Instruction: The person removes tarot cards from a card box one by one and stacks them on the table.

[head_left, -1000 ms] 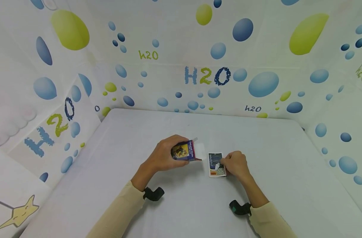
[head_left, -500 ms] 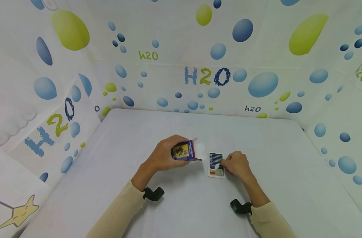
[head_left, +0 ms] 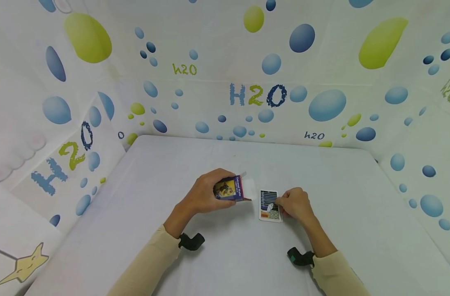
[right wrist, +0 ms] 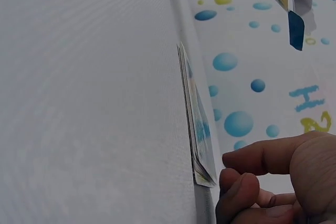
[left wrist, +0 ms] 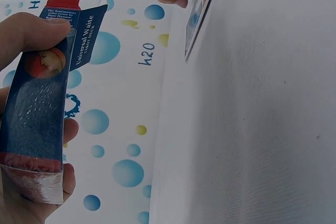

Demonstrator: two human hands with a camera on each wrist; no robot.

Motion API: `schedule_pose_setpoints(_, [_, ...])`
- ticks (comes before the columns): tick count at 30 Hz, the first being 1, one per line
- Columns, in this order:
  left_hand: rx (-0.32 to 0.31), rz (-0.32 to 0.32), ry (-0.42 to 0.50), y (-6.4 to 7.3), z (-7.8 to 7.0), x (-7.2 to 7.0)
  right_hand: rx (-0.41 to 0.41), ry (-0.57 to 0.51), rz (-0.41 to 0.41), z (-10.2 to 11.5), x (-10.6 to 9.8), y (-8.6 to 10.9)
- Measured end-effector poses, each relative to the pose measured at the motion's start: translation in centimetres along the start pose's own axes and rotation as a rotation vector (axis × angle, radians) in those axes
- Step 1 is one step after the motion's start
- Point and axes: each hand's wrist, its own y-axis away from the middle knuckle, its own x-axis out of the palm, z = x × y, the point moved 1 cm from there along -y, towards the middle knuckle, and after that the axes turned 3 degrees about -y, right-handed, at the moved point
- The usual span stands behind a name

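Observation:
My left hand (head_left: 206, 191) grips a small dark blue tarot card box (left wrist: 39, 98), raised over the table. Its printed flap and red tab stand out at the right end. A short stack of tarot cards (head_left: 269, 211) lies face up on the table, right of the box. At the stack's right edge, my right hand (head_left: 295, 202) has its fingers curled, with thumb and forefinger pinching at the cards. The right wrist view shows the stack (right wrist: 194, 114) from the side, its near corner slightly fanned beside the fingertips. The exact finger contact is partly hidden.
A white table (head_left: 225, 263) runs under both hands. Behind and at the sides hangs a white curtain (head_left: 217, 49) with blue and green spots and "H2O" lettering. Black wrist cameras (head_left: 191, 241) sit on both forearms.
My right hand has shifted slightly right, and the top card has slid a little with it, lying squarer on the stack. The left hand and box have stayed almost still.

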Motion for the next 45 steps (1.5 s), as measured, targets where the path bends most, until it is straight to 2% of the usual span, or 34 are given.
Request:
schedule_pose_setpoints(5, [-0.007,0.007,-0.004,0.0,-0.2,0.1,-0.059,-0.056,-0.063,0.3,-0.1,0.1])
schedule_pose_setpoints(11, [-0.002,0.013,-0.005,0.0,-0.6,0.3,-0.193,-0.167,-0.154,0.8,-0.1,0.3])
schedule_pose_setpoints(16, [0.012,0.027,-0.007,-0.1,-0.8,0.5,-0.299,-0.248,-0.182,1.9,-0.1,1.0])
schedule_pose_setpoints(26, [0.095,0.056,0.005,-0.2,-1.3,1.5,-0.429,-0.326,-0.101,4.3,0.0,2.8])
schedule_pose_setpoints(34, [0.142,0.050,0.023,-0.1,-1.4,1.8,-0.486,-0.305,0.046,5.2,0.6,3.5])
schedule_pose_setpoints(37, [0.146,0.054,0.027,-0.1,-1.4,2.0,-0.482,-0.303,0.076,5.3,1.0,3.7])
schedule_pose_setpoints(42, [0.150,0.057,0.026,-0.1,-1.5,2.1,-0.410,-0.329,0.122,5.5,1.5,4.0])
schedule_pose_setpoints(45, [0.155,0.059,0.023,-0.1,-1.5,2.2,-0.396,-0.324,0.131,5.6,1.7,4.1])
